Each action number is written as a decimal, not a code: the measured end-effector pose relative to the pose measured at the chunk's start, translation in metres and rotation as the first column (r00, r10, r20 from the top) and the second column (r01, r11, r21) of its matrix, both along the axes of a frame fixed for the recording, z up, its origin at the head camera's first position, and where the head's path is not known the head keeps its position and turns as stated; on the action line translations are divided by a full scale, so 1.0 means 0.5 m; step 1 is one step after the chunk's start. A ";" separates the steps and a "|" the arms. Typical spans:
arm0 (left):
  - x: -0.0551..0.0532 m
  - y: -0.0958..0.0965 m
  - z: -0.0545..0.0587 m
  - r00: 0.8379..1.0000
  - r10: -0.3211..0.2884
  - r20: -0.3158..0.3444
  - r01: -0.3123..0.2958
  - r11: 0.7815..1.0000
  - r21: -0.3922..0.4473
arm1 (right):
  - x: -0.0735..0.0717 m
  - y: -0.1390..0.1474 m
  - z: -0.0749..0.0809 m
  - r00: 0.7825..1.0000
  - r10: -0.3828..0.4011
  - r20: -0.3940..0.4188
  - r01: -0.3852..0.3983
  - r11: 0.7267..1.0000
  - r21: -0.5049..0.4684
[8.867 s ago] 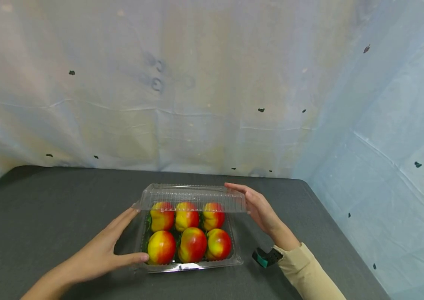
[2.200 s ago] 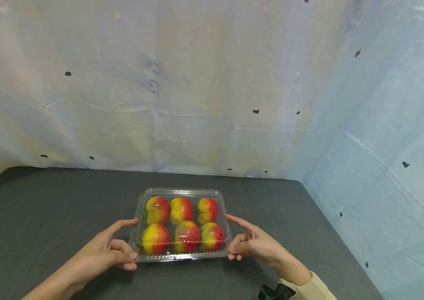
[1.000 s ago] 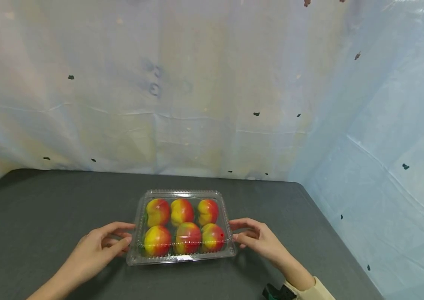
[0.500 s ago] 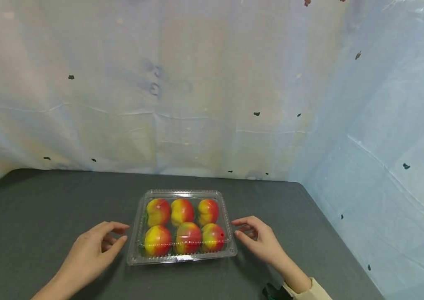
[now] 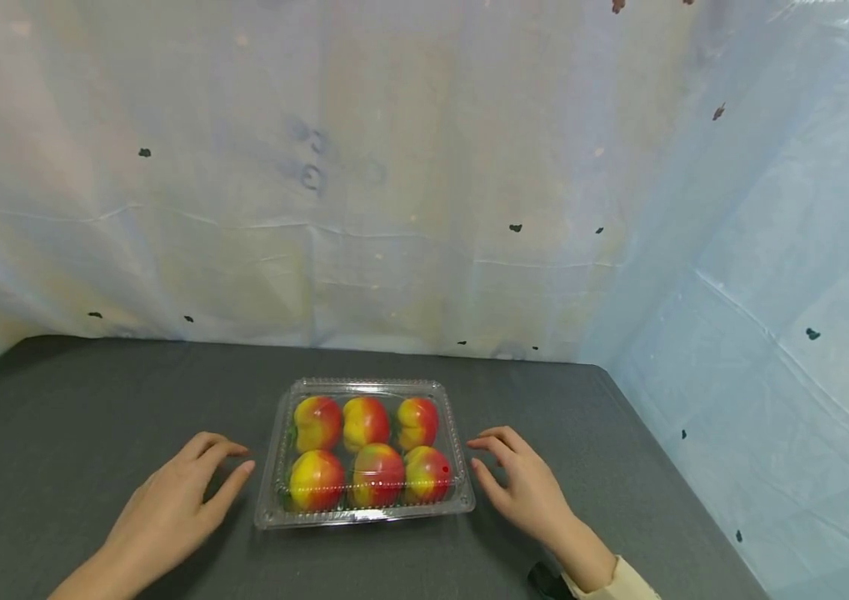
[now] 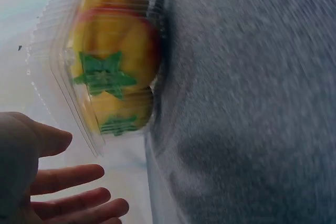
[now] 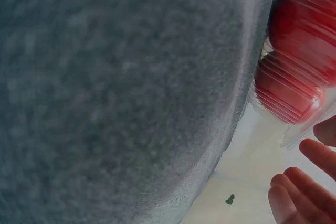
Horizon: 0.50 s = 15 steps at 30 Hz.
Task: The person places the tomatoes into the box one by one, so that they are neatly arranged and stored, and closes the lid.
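A clear plastic clamshell box (image 5: 364, 518) lies on the dark table, its lid down over several red-and-yellow fruits (image 5: 377, 477) in two rows. Left of the box, the left hand (image 5: 169, 500) hovers with relaxed fingers and thumb apart, touching nothing. On the other side the right hand (image 5: 525, 483) is held just off the box's edge, fingers loosely bent, holding nothing. In the left wrist view, green star-shaped leaves (image 6: 104, 72) show on the fruits through the box wall. The right wrist view has the fruits' red sides (image 7: 307, 40) beyond the fingertips (image 7: 310, 148).
The dark grey table (image 5: 109, 400) extends around the box to a rounded far right corner. Pale plastic sheeting (image 5: 409, 167) with small dark marks hangs behind it and along the right side. A dark wristband (image 5: 547, 581) and a light sleeve (image 5: 622, 583) are on the right forearm.
The lid, raised in the oldest frame, is down. Both hands pinched the box's near corners, then let go and drew outward, left and right. The box has stayed put over the last second.
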<state>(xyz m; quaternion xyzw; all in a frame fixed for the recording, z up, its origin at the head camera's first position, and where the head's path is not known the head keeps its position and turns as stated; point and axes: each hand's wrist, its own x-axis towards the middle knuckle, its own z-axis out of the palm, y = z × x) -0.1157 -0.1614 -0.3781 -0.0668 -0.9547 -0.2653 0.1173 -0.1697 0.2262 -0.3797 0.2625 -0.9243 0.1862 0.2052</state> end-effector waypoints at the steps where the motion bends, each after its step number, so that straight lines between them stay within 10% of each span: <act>1: 0.000 0.000 -0.001 1.000 -0.004 -0.013 0.004 1.000 -0.025 | 0.000 0.000 -0.001 0.999 -0.007 -0.036 0.008 1.000 0.027; 7: -0.004 -0.003 -0.010 0.994 -0.062 -0.089 0.046 0.984 -0.173 | -0.007 0.002 -0.005 0.973 0.000 -0.230 0.037 0.987 0.154; 15: -0.005 -0.007 -0.019 0.983 -0.128 -0.134 0.080 0.946 -0.315 | -0.009 0.003 -0.004 0.963 -0.005 -0.271 0.068 0.972 0.224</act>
